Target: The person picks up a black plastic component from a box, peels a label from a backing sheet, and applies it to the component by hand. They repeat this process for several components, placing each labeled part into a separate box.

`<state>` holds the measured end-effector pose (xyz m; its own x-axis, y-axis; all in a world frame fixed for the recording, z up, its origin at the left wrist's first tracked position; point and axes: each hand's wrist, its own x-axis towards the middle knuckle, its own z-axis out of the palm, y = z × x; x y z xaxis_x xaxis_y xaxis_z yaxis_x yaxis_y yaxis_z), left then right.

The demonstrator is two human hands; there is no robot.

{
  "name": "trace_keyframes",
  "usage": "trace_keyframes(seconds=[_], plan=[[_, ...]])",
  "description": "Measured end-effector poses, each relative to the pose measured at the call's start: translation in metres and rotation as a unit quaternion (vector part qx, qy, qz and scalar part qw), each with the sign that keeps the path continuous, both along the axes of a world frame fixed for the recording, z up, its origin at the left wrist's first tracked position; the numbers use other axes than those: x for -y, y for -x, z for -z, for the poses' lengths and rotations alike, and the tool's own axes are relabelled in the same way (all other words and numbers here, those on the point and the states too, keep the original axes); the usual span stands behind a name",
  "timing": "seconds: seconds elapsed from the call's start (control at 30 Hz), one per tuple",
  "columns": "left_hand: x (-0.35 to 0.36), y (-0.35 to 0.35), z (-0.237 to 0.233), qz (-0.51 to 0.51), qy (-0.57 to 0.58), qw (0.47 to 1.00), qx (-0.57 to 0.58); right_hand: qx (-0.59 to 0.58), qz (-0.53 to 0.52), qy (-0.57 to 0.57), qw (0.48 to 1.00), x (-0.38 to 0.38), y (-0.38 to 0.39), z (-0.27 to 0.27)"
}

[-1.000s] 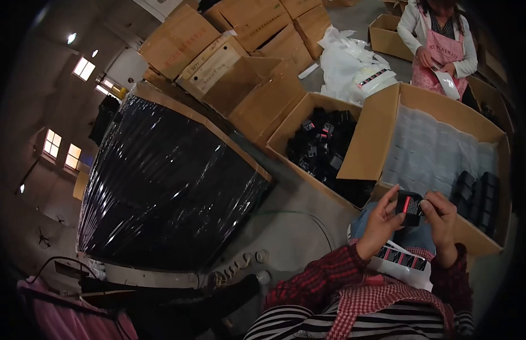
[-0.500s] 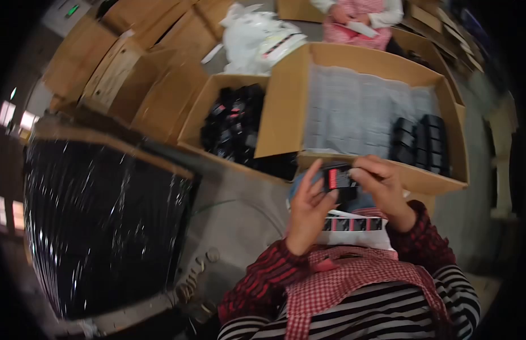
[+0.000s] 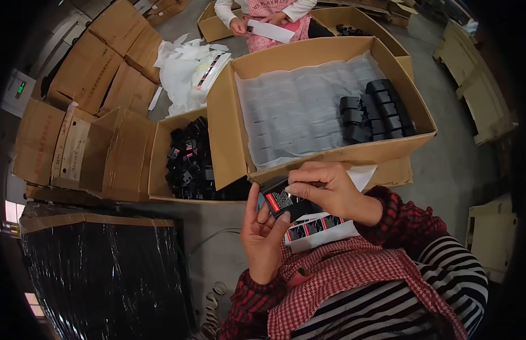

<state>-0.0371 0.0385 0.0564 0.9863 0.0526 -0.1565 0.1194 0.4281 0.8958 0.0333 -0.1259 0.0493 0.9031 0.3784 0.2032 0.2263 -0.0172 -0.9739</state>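
My left hand (image 3: 263, 241) is closed around the edge of a black plastic part (image 3: 297, 209), thumb in front and fingers behind. On the part's face lies a black sticker label (image 3: 283, 199) with a red block and small white print. At the label's right edge, the thumb and forefinger of my right hand (image 3: 325, 190) are pinched together; whether they grip the label or press it against the part is hard to see. Below, on my lap, rests a white sheet of labels (image 3: 319, 231) with a row of black and red stickers.
Ahead stands a large carton (image 3: 336, 153) lined with translucent sheeting, with several black parts (image 3: 382, 113) on top. A smaller carton (image 3: 159, 164) holds loose black parts. Left are a black wrapped stack (image 3: 104, 272) and white plastic bags (image 3: 186, 73). Opposite, a person (image 3: 274, 14) holds a white strip.
The view has swung, so the cartons sit further left and more of the person opposite shows. My hands stay on the labelled part, which is now tilted differently.
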Motion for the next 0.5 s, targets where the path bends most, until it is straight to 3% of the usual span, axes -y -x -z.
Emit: trace_keyframes(seconds=[0.5], plan=[[0.0036,0.0004,-0.0059,-0.003,-0.002,1.0,-0.025,0.012,0.027,-0.008,1.0,-0.0029,0.0052,0.0002]])
